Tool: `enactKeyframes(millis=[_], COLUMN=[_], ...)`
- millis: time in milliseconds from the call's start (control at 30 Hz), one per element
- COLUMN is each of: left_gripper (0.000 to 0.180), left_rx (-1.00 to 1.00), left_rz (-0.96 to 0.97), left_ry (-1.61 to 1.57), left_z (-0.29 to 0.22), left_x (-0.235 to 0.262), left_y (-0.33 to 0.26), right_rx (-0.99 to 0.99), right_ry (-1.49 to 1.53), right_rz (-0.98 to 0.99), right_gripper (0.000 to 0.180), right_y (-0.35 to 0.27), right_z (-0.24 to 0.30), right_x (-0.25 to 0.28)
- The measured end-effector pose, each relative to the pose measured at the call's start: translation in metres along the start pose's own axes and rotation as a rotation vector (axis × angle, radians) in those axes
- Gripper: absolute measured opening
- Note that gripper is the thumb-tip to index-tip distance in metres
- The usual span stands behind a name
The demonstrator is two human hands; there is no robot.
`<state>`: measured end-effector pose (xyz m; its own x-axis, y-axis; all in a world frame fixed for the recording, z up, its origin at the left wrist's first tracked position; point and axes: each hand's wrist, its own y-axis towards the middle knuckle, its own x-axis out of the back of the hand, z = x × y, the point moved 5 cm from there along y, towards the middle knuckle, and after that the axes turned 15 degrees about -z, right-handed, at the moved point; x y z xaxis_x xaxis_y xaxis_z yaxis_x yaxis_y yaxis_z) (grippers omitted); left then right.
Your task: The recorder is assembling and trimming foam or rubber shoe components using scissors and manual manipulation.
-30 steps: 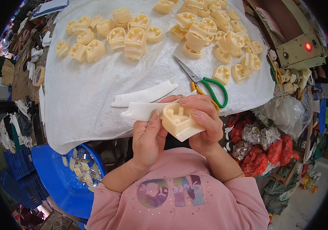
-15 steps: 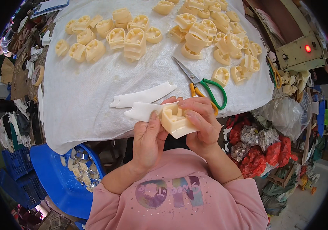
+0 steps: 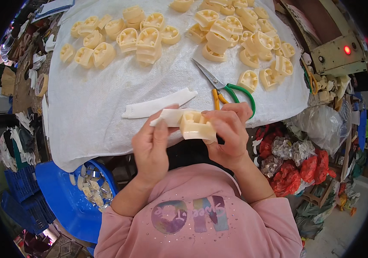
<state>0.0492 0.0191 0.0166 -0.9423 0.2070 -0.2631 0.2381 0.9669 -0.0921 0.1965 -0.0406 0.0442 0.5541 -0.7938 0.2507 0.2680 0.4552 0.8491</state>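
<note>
Above the table's near edge, my right hand [image 3: 229,137] grips a cream moulded plastic piece [image 3: 197,130], hollow with small posts inside. A white strip [image 3: 169,116] runs leftward from the piece's left side. My left hand [image 3: 149,146] pinches that strip, thumb in front and fingers behind. The far side of the piece, where the strip meets it, is hidden. A second white strip [image 3: 156,104] lies just beyond my left hand. Green-handled scissors [image 3: 231,91] lie beyond my right hand, beside a yellow-handled tool [image 3: 216,99] partly covered by that hand.
Several cream plastic pieces [image 3: 148,41] stand in groups across the far side of the white cloth [image 3: 93,94]. A blue tub [image 3: 50,185] with shiny metal-and-cream parts is at lower left. At right are a machine with a red light [image 3: 347,50] and red plastic bags [image 3: 287,176].
My left hand has shifted left off the plastic piece onto the strip. The piece has been raised slightly and turned, and my right hand has moved up a little with it.
</note>
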Motion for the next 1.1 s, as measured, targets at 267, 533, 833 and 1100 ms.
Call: enactKeyframes(millis=[267, 533, 833, 1100], left_gripper=[0.032, 0.031, 0.033, 0.051], left_rx=[-0.009, 0.015, -0.334, -0.307], left_rz=[-0.057, 0.010, 0.129, 0.249], left_ry=[0.166, 0.286, 0.754, 0.716], left_z=[0.000, 0.007, 0.006, -0.002], left_x=[-0.003, -0.010, -0.019, -0.016], left_y=[-0.004, -0.007, -0.016, -0.007], right_rx=[-0.034, 0.017, 0.046, -0.022], right_ry=[-0.148, -0.199, -0.220, -0.124], right_rz=[0.497, 0.578, 0.609, 0.512], right_gripper=[0.039, 0.027, 0.021, 0.026], right_y=[0.001, -0.005, -0.014, -0.018], right_z=[0.010, 0.008, 0.008, -0.009], right_x=[-0.005, -0.002, -0.005, -0.004])
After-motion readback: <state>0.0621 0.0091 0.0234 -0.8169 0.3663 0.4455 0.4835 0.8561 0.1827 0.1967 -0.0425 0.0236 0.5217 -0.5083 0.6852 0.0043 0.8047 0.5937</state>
